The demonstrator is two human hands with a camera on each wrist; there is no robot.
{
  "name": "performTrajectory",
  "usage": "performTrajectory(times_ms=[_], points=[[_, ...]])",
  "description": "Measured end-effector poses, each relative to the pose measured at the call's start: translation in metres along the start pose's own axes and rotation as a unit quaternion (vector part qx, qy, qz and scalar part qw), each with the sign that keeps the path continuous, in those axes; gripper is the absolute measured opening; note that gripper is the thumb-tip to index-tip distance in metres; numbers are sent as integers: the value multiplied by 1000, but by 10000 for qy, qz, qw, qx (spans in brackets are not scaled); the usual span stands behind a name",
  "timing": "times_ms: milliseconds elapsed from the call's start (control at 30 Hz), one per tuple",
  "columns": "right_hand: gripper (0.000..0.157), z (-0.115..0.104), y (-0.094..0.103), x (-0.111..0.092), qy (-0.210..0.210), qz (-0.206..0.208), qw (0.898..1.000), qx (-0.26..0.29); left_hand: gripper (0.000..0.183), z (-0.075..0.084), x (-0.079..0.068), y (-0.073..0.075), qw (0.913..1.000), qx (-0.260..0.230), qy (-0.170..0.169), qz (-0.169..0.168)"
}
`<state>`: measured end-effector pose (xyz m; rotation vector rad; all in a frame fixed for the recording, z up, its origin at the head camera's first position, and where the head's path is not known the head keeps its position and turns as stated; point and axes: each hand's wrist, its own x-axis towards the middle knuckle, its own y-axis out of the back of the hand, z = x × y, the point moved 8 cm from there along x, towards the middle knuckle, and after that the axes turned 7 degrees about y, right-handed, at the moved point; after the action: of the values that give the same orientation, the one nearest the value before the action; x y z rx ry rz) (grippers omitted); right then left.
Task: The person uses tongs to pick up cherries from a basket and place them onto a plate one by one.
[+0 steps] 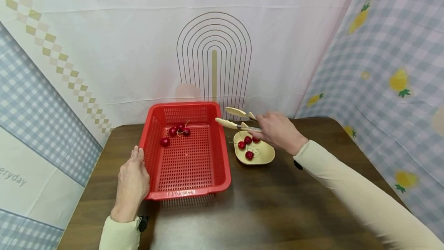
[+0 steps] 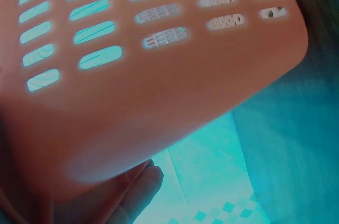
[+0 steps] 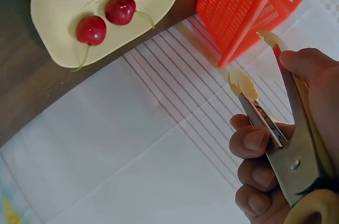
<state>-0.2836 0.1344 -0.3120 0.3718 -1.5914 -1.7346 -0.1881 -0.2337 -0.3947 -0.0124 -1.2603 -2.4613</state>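
Note:
My left hand [image 1: 133, 176] holds the left rim of a red slotted plastic basket [image 1: 226, 165]; in the left wrist view a fingertip [image 2: 145, 189] shows at the rim, and the rest of the hand is hidden. Inside the basket several stemmed cherries [image 1: 165, 142] lie toward its far left. My right hand [image 1: 277, 132] grips metal tongs [image 3: 288, 176] with cream scalloped tips, thumb on one arm and fingers round the other. The tips stand apart with nothing between them, near the basket's right rim. Below them, a cream dish [image 1: 265, 155] holds several cherries [image 1: 249, 155].
Basket and dish stand on a dark brown wooden table [image 1: 295, 207]. Behind the table hangs a pale cloth [image 1: 138, 49] with an arch pattern. Checked cloth with yellow fruit prints [image 1: 381, 88] lines the right side, and more checked cloth [image 1: 34, 99] the left.

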Motion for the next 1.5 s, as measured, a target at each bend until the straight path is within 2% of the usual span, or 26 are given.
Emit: performTrajectory(times_ms=[567,933,1200,1500], points=[[45,-27,-12,46,315,-396,9983,-284,46,0,1,0,10000,-3,-23,86],[48,-45,-28,72,324,-713,9966,-266,45,-1,0,0,10000,10,-41,63],[43,-61,-40,85,357,-990,9939,-341,46,-2,-3,1,10000,-8,-37,73],[43,-63,-51,95,246,-1280,9898,-571,45,0,-2,0,9999,15,-87,93]])
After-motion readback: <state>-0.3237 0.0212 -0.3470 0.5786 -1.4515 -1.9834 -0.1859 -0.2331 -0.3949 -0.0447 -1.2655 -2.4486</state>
